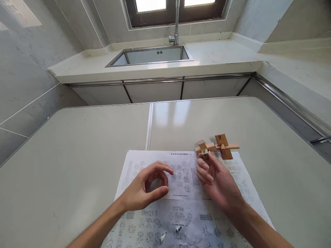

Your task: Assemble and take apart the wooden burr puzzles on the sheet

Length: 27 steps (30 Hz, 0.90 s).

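Note:
My left hand [148, 186] hovers over the printed sheet [181, 213], its fingers curved and the thumb apart from them, holding nothing. My right hand [218, 179] is at the sheet's upper right, thumb and fingertips closed round the near end of a small wooden interlocking puzzle [203, 147]. Dark marks show on that end block. Right beside it is a second wooden puzzle [224, 146] of crossed flat pieces, one marked with a dark character. Whether the two puzzles touch I cannot tell. Rows of small puzzle drawings cover the paper, partly hidden by my hands and forearms.
The sheet lies on a pale glossy table [77, 165] with a light seam [149, 127]. Small torn spots [162, 237] show near the paper's lower middle. Beyond the table are a white counter [214, 55], a steel sink [152, 55] and a tap [176, 36].

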Each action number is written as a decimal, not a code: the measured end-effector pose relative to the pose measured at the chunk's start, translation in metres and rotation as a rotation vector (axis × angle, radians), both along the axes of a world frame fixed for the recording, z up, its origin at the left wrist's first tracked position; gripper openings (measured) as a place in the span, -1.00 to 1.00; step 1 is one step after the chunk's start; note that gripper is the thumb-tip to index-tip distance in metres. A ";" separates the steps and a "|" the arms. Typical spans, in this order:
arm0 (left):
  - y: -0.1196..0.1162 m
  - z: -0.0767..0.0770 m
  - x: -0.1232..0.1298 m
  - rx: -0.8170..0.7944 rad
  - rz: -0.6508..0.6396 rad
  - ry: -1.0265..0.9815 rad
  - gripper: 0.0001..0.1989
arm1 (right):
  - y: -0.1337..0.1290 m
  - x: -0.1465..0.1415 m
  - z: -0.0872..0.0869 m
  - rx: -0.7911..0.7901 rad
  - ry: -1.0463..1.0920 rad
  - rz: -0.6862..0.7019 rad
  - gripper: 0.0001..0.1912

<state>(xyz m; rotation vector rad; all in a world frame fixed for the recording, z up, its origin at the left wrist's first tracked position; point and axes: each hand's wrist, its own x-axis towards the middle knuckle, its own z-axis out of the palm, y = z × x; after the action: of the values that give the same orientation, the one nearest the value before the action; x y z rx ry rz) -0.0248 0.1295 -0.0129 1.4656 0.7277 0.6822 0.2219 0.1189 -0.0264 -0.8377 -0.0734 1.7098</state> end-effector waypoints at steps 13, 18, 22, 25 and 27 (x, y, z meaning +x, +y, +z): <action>0.000 0.003 0.001 0.020 0.011 0.045 -0.66 | -0.001 -0.004 0.005 -0.008 -0.007 0.176 -0.67; 0.000 0.003 0.000 -0.015 -0.012 0.077 -0.70 | -0.005 -0.006 0.008 0.042 -0.152 0.362 -0.66; 0.000 0.003 -0.001 -0.039 -0.015 0.065 -0.70 | -0.005 -0.007 0.008 0.048 -0.193 0.409 -0.63; 0.000 0.002 -0.001 -0.058 -0.020 0.057 -0.69 | -0.004 -0.006 0.007 0.028 -0.189 0.403 -0.63; 0.000 0.002 -0.001 -0.058 -0.020 0.056 -0.69 | -0.003 -0.006 0.006 0.023 -0.187 0.396 -0.63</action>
<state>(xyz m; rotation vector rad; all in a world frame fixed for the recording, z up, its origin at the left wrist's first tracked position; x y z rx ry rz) -0.0254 0.1299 -0.0108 1.4417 0.7685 0.6018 0.2157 0.1159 -0.0203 -1.0126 -0.4083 1.9873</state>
